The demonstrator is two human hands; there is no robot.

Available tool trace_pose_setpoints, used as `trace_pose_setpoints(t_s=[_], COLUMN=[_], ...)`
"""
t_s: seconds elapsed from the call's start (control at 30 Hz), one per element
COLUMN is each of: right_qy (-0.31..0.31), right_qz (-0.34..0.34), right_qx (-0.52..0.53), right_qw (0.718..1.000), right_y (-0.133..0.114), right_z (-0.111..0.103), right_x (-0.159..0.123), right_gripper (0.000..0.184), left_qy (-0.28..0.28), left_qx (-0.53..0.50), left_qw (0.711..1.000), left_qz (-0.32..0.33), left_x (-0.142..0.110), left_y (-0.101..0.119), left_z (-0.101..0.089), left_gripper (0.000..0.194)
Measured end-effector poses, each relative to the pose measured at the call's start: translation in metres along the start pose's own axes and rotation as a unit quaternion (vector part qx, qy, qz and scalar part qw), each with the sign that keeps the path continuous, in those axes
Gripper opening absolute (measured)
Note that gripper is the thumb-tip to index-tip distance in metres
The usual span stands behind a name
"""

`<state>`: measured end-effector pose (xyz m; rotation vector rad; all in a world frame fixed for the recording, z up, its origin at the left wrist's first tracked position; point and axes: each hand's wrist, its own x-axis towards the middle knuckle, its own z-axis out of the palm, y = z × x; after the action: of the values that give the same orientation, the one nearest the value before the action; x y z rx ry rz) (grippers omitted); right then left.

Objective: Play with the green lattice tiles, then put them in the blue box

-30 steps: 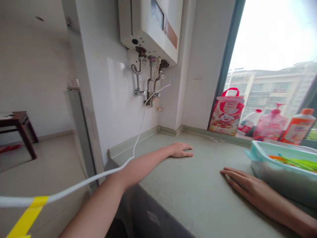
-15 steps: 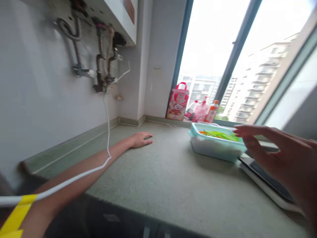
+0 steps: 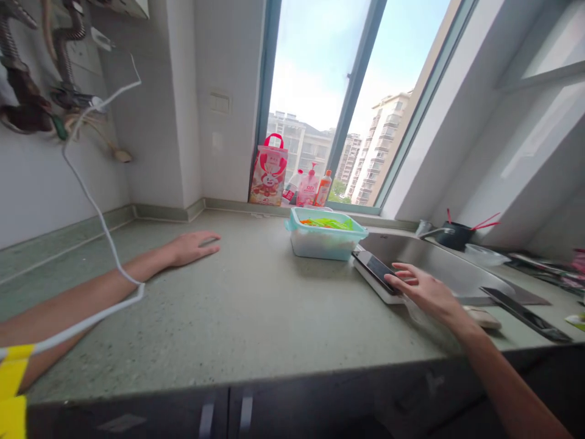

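My left hand [image 3: 194, 247] lies on the countertop [image 3: 265, 317] with its fingers stretched out and nothing in them. My right hand [image 3: 425, 292] is at the near end of a dark-screened phone [image 3: 377, 268], which lies on a flat white slab. Its fingers are apart and lightly bent; I cannot tell whether the tips touch the phone. Just beyond the slab's far end stands a pale turquoise plastic container [image 3: 322, 244], holding green and orange cut vegetables [image 3: 329, 224]. Something clear and plastic-like shows partly beneath my right hand.
A steel sink [image 3: 439, 262] is set in the counter at the right, with a knife-like dark strip [image 3: 525, 314] by its front edge. A pink bag [image 3: 269, 177] and several bottles [image 3: 308, 188] line the windowsill. A white cable [image 3: 105, 225] crosses above my left forearm.
The view has swung right, bringing the sink into sight. My right hand has moved back from beside the container to the phone's near end. My left hand stays flat on the counter.
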<state>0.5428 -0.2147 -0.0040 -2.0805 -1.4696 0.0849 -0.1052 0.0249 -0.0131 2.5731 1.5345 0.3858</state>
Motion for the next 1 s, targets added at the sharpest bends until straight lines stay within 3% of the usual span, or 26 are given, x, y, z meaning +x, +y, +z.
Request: trace_pose_setpoints(t_s=[0.1, 0.37, 0.57, 0.77, 0.87, 1.0], right_qy=[-0.016, -0.025, -0.038, -0.027, -0.044, -0.050], right_qz=[-0.018, -0.068, -0.068, -0.087, -0.059, -0.088], right_qx=[-0.033, -0.103, -0.087, -0.055, 0.001, 0.190], right_qw=[0.999, 0.992, 0.993, 0.994, 0.997, 0.976], right_y=[-0.015, -0.041, -0.040, -0.028, -0.020, -0.008], right_z=[-0.002, -0.002, -0.001, 0.002, -0.004, -0.003], right_x=[0.000, 0.003, 0.013, 0.019, 0.026, 0.045], right_gripper=[0.092, 0.085, 0.092, 0.082, 0.095, 0.069], left_qy=[-0.005, 0.002, 0.012, 0.005, -0.001, 0.004], left_qx=[0.003, 0.000, -0.003, -0.011, -0.007, -0.012], left_qw=[1.000, 1.000, 1.000, 1.000, 1.000, 1.000], left_qz=[-0.001, -0.002, -0.003, -0.009, -0.013, -0.004], left_x=[0.000, 0.000, 0.000, 0.001, 0.000, -0.002], left_y=[-0.002, -0.004, -0.005, -0.004, -0.002, 0.000], left_z=[0.000, -0.001, -0.001, -0.002, -0.003, -0.004], left_gripper=[0.107, 0.104, 0.100, 0.106, 0.106, 0.101])
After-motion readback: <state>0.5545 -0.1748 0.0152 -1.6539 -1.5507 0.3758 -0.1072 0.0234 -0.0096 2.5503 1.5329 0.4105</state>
